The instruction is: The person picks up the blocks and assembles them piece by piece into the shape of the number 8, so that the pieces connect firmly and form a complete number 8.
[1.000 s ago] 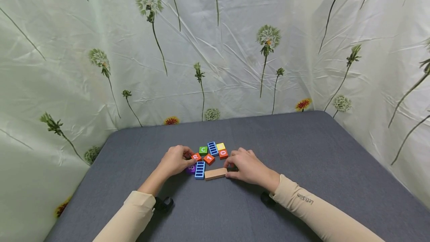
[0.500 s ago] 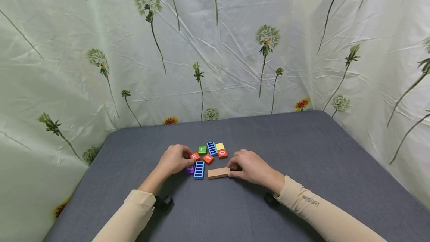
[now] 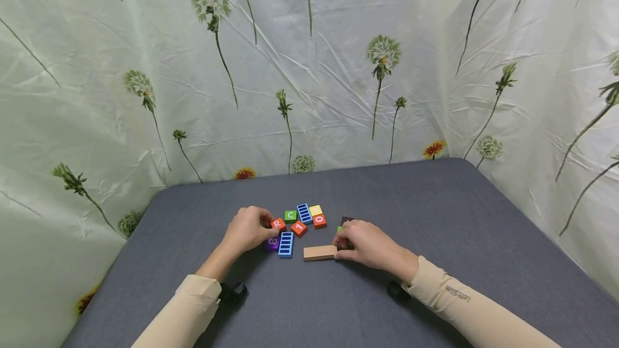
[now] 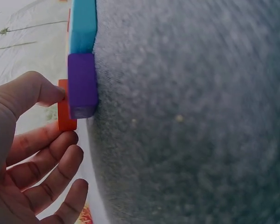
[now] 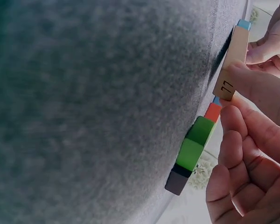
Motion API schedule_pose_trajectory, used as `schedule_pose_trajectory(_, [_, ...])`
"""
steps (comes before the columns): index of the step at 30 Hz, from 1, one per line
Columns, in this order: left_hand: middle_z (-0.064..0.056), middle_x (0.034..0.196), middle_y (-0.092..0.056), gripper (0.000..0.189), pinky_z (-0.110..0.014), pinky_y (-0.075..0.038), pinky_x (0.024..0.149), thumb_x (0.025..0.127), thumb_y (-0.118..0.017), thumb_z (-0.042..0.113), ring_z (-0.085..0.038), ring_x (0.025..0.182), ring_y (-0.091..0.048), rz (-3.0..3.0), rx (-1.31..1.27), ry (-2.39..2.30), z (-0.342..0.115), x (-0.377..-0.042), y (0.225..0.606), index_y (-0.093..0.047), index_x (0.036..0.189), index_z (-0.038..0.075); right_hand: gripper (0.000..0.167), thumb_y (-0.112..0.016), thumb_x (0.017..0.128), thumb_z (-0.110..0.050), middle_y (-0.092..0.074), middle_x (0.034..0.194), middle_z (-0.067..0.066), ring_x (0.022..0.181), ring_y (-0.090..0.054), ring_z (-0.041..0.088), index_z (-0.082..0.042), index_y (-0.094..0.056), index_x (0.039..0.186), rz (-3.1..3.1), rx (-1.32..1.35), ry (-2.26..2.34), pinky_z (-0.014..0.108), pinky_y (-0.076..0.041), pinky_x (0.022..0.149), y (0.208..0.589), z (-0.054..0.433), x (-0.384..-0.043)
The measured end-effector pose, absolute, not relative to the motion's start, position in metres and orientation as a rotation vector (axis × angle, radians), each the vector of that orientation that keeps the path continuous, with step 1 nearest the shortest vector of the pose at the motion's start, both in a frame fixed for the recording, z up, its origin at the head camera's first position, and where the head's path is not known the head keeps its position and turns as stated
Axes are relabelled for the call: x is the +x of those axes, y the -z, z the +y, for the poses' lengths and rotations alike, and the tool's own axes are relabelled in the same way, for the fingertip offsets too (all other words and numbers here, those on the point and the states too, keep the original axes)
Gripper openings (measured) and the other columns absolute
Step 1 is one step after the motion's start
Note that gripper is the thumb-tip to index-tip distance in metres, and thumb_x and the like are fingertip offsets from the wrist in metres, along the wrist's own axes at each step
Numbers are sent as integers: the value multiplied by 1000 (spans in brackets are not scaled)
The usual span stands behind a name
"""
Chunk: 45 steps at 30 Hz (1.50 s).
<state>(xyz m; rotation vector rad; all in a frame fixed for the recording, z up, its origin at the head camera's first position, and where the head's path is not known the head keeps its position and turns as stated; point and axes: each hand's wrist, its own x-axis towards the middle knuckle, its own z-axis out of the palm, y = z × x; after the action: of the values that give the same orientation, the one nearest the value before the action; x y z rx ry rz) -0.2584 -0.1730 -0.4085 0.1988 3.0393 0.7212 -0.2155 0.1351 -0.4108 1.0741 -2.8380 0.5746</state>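
Observation:
My left hand (image 3: 247, 228) pinches a red letter R block (image 3: 278, 224) between thumb and index finger. In the left wrist view this red block (image 4: 64, 112) sits beside a purple block (image 4: 82, 84). The purple block, marked 8, touches a blue block with dark panes (image 3: 286, 245). Farther right, my right hand (image 3: 374, 243) grips one end of a plain wooden plank block (image 3: 319, 253). The number 77 shows on the end of this wooden block (image 5: 235, 51) in the right wrist view, where the thumb presses one side and the fingers the other.
Behind lie a green C block (image 3: 290, 216), a red 1 block (image 3: 299, 229), another blue paned block (image 3: 304, 213), a yellow block (image 3: 315, 210) and a red 0 block (image 3: 319, 221). Green blocks (image 5: 196, 142) and a dark block (image 5: 178, 179) lie beyond my right hand.
My right hand has slid the wooden block rightward, away from the blue paned block, and green and dark blocks behind the hand have come into view. My left hand keeps its pinch.

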Motion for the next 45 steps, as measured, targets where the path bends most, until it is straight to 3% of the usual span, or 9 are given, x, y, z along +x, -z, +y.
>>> schedule_pose_trajectory(20, [6,86,-73,14,-30,-47,62,79,-88,19,-8,69,-56,3096,468,-745,-151,-210,395,-81,91,17,17,-89,89,-24,-61,84,-7,76,-51,2,-14,-78,96,-2879,1102,-633,23,-43,69,409,143,-210])
schedule_pose_trajectory(28, [6,85,-69,16,-27,-39,56,79,-89,19,-7,64,-52,3066,546,-742,-144,-203,400,-81,93,18,16,-89,89,-23,-62,84,-7,76,-53,3,-13,-79,97,-2914,1098,-686,22,-44,68,410,144,-208])
schedule_pose_trajectory(37, [6,95,-74,18,-31,-46,63,80,-87,19,-8,76,-55,3029,700,-648,-137,-197,405,-82,97,19,16,-89,89,-20,-65,85,-7,75,-57,-1,-12,-79,97,-2927,1088,-793,19,-48,68,410,147,-203])
schedule_pose_trajectory(45, [5,98,-75,17,-29,-42,57,80,-86,18,-9,70,-52,3058,692,-634,-133,-194,407,-82,97,20,16,-90,87,-19,-70,84,-7,73,-57,-8,-11,-79,95,-2911,1099,-830,19,-51,67,410,147,-201])
